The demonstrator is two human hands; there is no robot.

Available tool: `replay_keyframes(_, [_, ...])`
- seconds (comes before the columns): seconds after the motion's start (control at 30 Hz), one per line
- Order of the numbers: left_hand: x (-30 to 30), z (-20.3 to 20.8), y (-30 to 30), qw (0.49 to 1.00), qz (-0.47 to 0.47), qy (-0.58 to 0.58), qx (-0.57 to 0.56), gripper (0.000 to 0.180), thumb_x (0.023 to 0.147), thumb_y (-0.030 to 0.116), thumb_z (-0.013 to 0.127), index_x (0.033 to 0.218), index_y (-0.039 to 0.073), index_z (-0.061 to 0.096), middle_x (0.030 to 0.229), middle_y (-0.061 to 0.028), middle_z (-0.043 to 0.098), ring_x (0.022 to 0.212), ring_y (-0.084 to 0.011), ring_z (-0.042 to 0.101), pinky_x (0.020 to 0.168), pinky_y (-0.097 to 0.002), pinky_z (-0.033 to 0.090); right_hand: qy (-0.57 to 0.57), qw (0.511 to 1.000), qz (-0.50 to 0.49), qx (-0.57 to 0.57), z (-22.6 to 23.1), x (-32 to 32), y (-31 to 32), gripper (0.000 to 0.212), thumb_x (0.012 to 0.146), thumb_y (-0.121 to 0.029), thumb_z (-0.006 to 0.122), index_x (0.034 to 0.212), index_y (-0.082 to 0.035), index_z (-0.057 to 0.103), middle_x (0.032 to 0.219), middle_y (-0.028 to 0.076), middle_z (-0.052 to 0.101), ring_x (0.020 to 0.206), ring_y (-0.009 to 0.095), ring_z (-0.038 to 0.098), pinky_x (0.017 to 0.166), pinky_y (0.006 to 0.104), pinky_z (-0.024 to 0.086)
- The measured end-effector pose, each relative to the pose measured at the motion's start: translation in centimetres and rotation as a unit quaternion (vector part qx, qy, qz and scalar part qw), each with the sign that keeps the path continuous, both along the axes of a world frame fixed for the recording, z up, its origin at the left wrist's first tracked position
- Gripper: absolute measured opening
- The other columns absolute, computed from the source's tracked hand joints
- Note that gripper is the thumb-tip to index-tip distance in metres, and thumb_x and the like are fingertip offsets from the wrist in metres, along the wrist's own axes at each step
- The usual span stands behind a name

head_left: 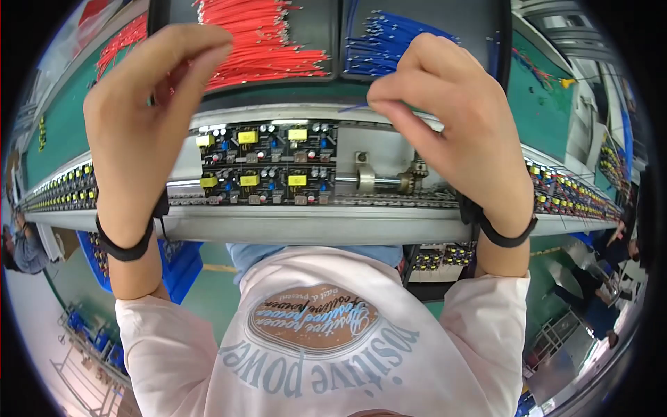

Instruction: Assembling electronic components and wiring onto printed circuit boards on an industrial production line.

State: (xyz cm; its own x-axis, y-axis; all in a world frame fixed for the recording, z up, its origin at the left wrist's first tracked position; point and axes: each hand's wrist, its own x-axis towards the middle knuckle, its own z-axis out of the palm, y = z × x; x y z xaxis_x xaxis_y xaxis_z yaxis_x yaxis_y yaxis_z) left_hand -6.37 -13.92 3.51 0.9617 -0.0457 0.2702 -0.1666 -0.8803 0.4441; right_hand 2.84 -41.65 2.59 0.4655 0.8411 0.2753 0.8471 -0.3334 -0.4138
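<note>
My left hand (142, 118) is raised at the left, thumb and forefinger pinched together over the edge of a pile of red wires (257, 42). Whether a wire is between those fingertips I cannot make out. On the right, my right hand (458, 104) is closed, and a short blue wire (354, 108) sticks out leftward from its thumb and forefinger. Just beyond this hand lies a pile of blue wires (379, 42). Between and below my hands, a panel of black circuit boards (267, 163) with yellow, blue and silver parts sits on the conveyor line.
A black tray (313, 28) holds both wire piles on a green bench (538, 115). The conveyor's metal front rail (313, 226) runs across before me, with a shaft and gear (410, 182) exposed. A blue bin (184, 267) stands below left. Other people are at both sides.
</note>
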Motion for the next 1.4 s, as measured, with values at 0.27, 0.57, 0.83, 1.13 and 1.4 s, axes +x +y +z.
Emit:
replay_keyframes(0.27, [2.6,-9.0,8.0,0.978,-0.203,0.055,0.003,0.019,0.080,-0.005,0.077,0.097,0.003,0.074,0.087,-0.0082,0.066,0.069,-0.0221,0.063,0.059,-0.0334,0.049,-0.016,0.998,-0.043,-0.051,-9.7,1.6,11.5,0.010,0.082,-0.007,0.073,0.088,-0.006,0.065,0.082,0.008,0.052,0.082,0.030,0.056,0.072,0.0420,0.045])
replay_keyframes(0.57, [2.4,-10.2,6.2,0.970,-0.239,0.045,0.018,0.015,0.079,0.001,0.080,0.092,0.005,0.074,0.080,-0.0069,0.059,0.065,-0.0246,0.061,0.055,-0.0359,0.048,-0.019,0.997,-0.034,-0.059,-8.7,0.9,11.4,0.008,0.084,-0.008,0.071,0.087,-0.006,0.063,0.084,0.008,0.053,0.084,0.029,0.057,0.073,0.0408,0.046])
replay_keyframes(0.83, [2.7,-10.4,6.0,0.969,-0.240,0.043,0.031,0.015,0.079,0.002,0.080,0.091,0.006,0.073,0.078,-0.0062,0.055,0.062,-0.0240,0.059,0.054,-0.0364,0.047,-0.064,0.996,-0.020,-0.066,-8.7,0.7,11.7,0.010,0.080,-0.008,0.070,0.085,-0.006,0.061,0.082,0.007,0.052,0.083,0.027,0.057,0.073,0.0393,0.047])
replay_keyframes(1.13, [2.9,-10.9,5.7,0.962,-0.262,0.018,0.077,0.016,0.078,0.004,0.079,0.092,0.006,0.071,0.081,-0.0061,0.054,0.063,-0.0245,0.059,0.054,-0.0370,0.047,-0.100,0.994,-0.014,-0.047,-8.6,0.0,12.0,0.014,0.076,-0.012,0.072,0.084,-0.006,0.061,0.081,0.006,0.052,0.080,0.025,0.057,0.068,0.0371,0.045])
replay_keyframes(1.4, [2.8,-11.1,5.5,0.959,-0.265,0.009,0.097,0.014,0.081,0.004,0.078,0.093,0.005,0.071,0.080,-0.0062,0.053,0.062,-0.0245,0.059,0.054,-0.0371,0.047,-0.060,0.994,-0.090,-0.008,-8.7,1.4,11.1,0.015,0.081,-0.012,0.075,0.092,-0.004,0.068,0.084,0.007,0.060,0.076,0.025,0.062,0.064,0.0366,0.046])
